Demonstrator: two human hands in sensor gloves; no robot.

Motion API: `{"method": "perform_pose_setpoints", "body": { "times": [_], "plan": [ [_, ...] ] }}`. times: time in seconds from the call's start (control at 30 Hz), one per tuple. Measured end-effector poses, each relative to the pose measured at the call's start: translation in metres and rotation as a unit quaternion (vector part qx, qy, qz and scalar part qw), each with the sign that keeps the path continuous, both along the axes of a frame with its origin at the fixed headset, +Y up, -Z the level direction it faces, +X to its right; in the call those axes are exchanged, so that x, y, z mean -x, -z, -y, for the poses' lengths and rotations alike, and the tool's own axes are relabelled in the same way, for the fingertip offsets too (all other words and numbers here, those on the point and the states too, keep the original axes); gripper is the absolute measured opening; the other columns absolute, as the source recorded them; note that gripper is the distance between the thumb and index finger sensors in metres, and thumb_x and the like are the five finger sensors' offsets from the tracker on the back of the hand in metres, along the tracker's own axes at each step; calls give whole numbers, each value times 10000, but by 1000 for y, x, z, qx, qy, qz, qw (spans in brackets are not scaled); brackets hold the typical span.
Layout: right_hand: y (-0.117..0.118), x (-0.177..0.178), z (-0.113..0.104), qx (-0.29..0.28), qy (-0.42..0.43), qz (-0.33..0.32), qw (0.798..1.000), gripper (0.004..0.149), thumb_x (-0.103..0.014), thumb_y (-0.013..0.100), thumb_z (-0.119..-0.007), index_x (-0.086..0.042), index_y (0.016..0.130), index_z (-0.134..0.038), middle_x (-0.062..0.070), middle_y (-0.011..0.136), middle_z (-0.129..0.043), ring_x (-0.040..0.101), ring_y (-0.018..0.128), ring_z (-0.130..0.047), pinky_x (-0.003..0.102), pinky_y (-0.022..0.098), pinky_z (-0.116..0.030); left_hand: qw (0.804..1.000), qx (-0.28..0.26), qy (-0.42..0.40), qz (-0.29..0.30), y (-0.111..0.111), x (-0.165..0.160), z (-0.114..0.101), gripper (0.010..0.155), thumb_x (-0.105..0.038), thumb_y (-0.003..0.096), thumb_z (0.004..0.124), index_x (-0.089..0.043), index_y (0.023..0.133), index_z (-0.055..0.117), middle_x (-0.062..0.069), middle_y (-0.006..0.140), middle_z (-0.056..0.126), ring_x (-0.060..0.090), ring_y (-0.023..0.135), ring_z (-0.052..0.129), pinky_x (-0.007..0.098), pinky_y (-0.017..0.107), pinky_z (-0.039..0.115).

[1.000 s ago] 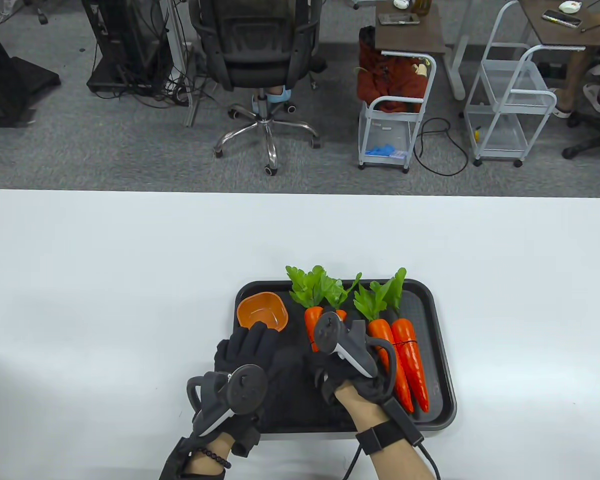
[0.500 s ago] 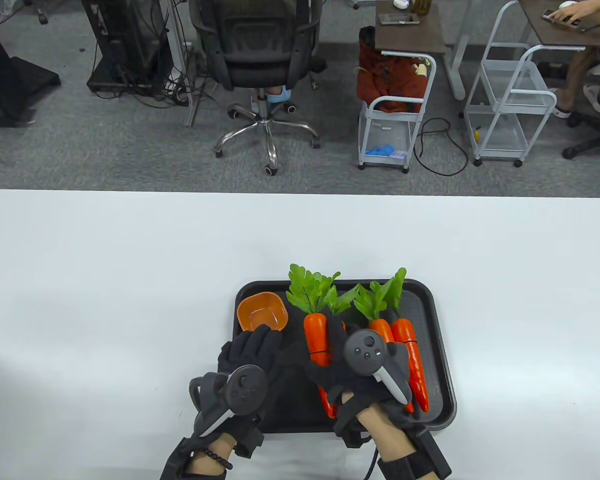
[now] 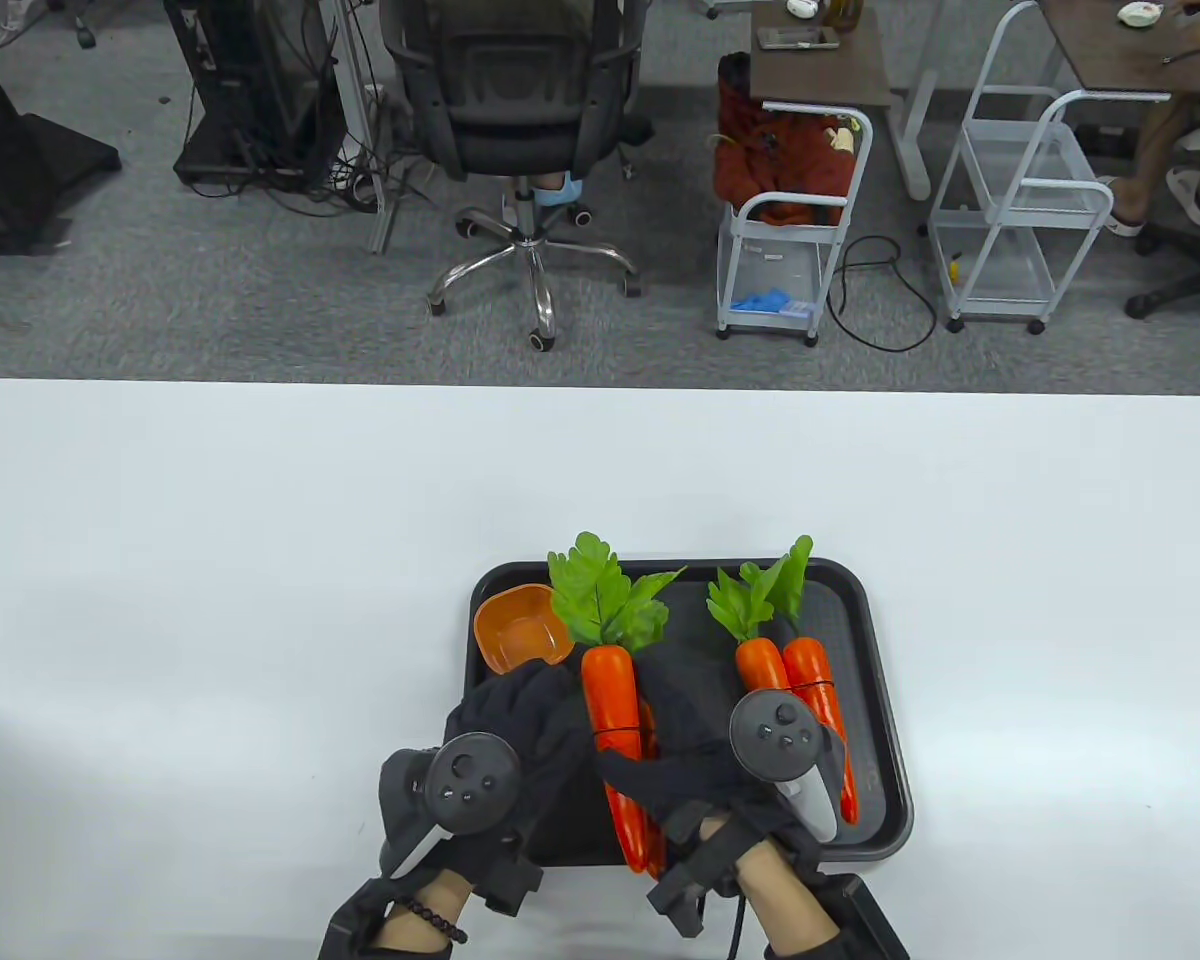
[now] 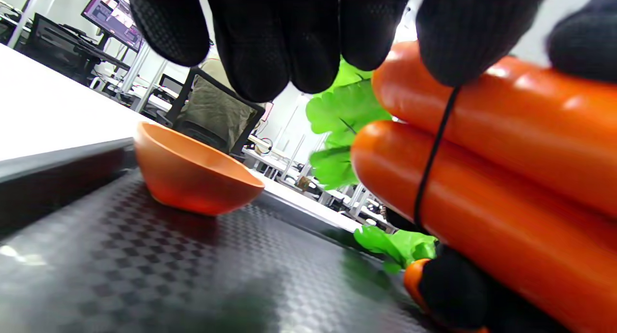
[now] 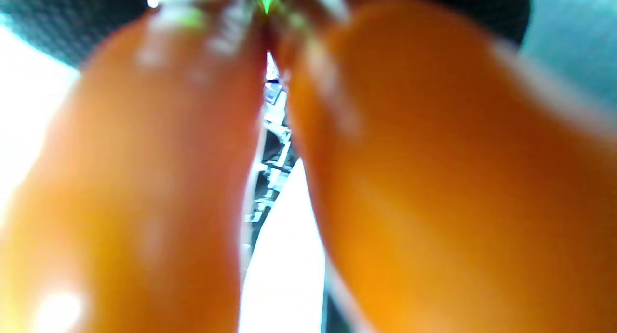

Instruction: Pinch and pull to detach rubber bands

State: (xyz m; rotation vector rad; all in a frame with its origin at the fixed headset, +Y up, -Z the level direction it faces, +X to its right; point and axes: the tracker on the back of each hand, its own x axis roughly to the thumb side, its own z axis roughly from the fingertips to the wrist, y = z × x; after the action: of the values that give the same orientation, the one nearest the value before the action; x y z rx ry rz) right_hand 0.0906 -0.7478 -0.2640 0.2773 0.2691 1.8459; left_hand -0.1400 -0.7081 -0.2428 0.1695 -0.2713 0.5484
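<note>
**Banded carrot pair held over the tray**

A thin black rubber band [image 4: 430, 159] encircles a pair of glossy orange plastic carrots with green leafy tops [image 3: 612, 716], about midway along their length. The pair is tilted above the black textured plastic tray [image 3: 885, 700], leaves pointing away from the person. The right hand [image 3: 705, 770] grips the pair from the right side, fingers wrapped around the carrot bodies. The left hand [image 3: 520, 725] is at the pair's left side; in the left wrist view one gloved fingertip [image 4: 458, 39] presses on the upper carrot exactly where the band crosses it, while the other fingers hang loosely curled just beside it. Whether the band is actually pinched cannot be determined.

A second banded pair of orange carrots [image 3: 805, 700] lies on the tray's right half. A small orange plastic bowl [image 3: 520, 628] sits in the tray's far left corner. The tray rests on a white table [image 3: 210, 560].
</note>
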Motion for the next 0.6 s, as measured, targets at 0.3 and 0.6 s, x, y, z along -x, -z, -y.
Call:
{"method": "perform_pose_setpoints", "body": {
  "times": [0.3, 0.6],
  "plan": [
    [0, 7, 13, 37, 166, -60, 984, 923, -582, 448, -839, -207, 1082, -284, 379, 1016, -428, 536, 709, -878, 500, 460, -862, 998, -24, -54, 30, -6, 1, -5, 495, -478, 504, 756, -342, 979, 728, -23, 999, 901, 232, 880, 945, 559, 704, 753],
    [0, 8, 16, 47, 219, -73, 972, 931, -521, 465, -841, -216, 1074, -205, 368, 1033, -359, 580, 798, -784, 549, 521, -814, 997, -63, -25, 38, -12, -9, -5, 391, -421, 516, 762, -356, 900, 786, -47, 888, 961, 203, 794, 983, 534, 685, 780]
  ]
}}
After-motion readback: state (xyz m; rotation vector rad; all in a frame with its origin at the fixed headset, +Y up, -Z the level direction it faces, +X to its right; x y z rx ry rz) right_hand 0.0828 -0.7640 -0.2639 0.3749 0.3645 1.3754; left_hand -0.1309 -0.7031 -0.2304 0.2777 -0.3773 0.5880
